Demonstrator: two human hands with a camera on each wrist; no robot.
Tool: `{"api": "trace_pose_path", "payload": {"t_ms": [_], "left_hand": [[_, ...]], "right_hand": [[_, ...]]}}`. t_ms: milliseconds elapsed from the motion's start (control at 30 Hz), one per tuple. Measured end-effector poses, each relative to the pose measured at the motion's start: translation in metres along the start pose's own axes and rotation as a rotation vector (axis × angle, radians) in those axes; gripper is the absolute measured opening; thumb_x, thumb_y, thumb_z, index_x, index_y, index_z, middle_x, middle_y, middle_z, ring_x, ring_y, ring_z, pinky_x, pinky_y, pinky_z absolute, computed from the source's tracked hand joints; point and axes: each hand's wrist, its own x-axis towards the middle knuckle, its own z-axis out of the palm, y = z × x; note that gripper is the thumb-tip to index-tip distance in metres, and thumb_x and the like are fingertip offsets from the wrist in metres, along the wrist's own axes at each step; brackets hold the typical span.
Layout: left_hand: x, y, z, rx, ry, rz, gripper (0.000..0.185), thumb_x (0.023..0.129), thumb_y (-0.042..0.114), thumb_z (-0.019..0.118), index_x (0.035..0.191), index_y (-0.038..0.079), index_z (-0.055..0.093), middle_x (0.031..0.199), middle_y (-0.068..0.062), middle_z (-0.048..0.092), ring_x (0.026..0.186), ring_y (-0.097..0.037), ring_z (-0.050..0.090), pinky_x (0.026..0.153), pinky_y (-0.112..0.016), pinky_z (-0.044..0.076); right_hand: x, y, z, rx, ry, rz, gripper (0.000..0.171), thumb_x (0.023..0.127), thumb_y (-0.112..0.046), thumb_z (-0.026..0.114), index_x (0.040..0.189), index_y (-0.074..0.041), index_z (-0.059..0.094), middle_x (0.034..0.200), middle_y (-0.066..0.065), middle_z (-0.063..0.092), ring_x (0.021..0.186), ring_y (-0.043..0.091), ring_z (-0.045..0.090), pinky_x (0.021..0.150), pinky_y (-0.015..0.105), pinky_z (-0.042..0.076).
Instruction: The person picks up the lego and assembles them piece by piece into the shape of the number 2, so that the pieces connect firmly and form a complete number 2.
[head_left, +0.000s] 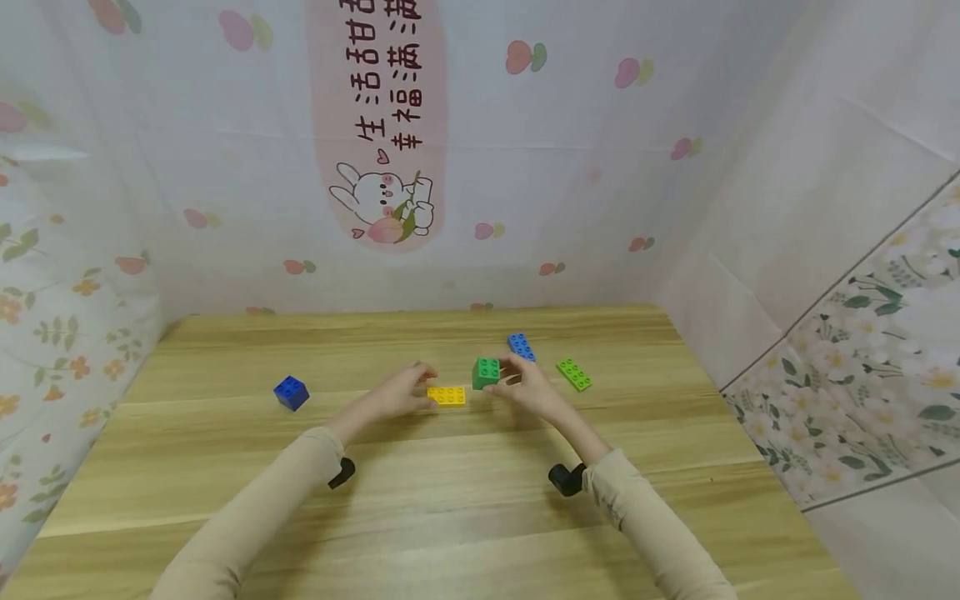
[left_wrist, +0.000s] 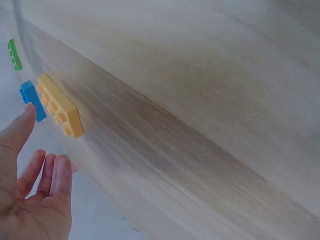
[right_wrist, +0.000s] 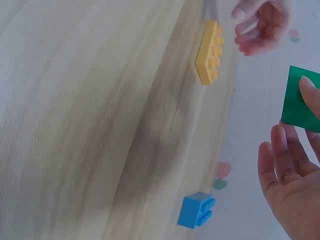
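Note:
My right hand pinches a green building brick between thumb and fingers, held above the table. In the right wrist view the thumb presses one face of the green brick. A yellow brick with studs on top lies on the table between the hands. Just left of it is my left hand, its fingers loosely bent with nothing in them. A gap shows between that hand and the yellow brick in the left wrist view.
Behind the right hand lies a lighter blue brick. A flat lime-green brick is further right. Off to the left sits a dark blue brick. The wooden table meets patterned curtains at its back and sides.

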Motion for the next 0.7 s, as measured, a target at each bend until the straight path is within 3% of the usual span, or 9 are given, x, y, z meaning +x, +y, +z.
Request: {"api": "trace_pose_path", "payload": {"t_ms": [200,333,700], "left_hand": [[-0.001,-0.003,0.004,0.025,0.033,-0.032,0.050,0.081,0.018,0.069,0.119,-0.007,0.049,0.116,-0.019,0.052,0.109,-0.032,0.051,0.095,-0.042,0.045],[-0.001,-0.007,0.011,0.043,0.072,-0.067,0.050,0.079,0.019,0.071,0.117,-0.007,0.051,0.110,-0.018,0.053,0.102,-0.028,0.052,0.091,-0.040,0.047],[0.000,-0.017,0.023,0.020,0.143,-0.072,0.036,0.079,0.016,0.071,0.105,-0.005,0.056,0.098,-0.015,0.054,0.092,-0.025,0.053,0.084,-0.038,0.049]], "right_hand": [[0.015,0.023,0.010,-0.037,0.001,-0.033,0.048,0.081,-0.013,0.068,0.123,0.001,0.050,0.116,0.018,0.058,0.104,0.029,0.056,0.090,0.041,0.047],[0.017,0.024,0.015,-0.019,-0.017,-0.052,0.045,0.082,-0.010,0.067,0.122,0.002,0.050,0.115,0.019,0.058,0.103,0.030,0.056,0.090,0.041,0.047],[0.021,0.027,0.025,-0.013,-0.023,-0.052,0.043,0.081,-0.007,0.067,0.121,0.001,0.052,0.112,0.017,0.060,0.100,0.028,0.057,0.086,0.036,0.049]]}}
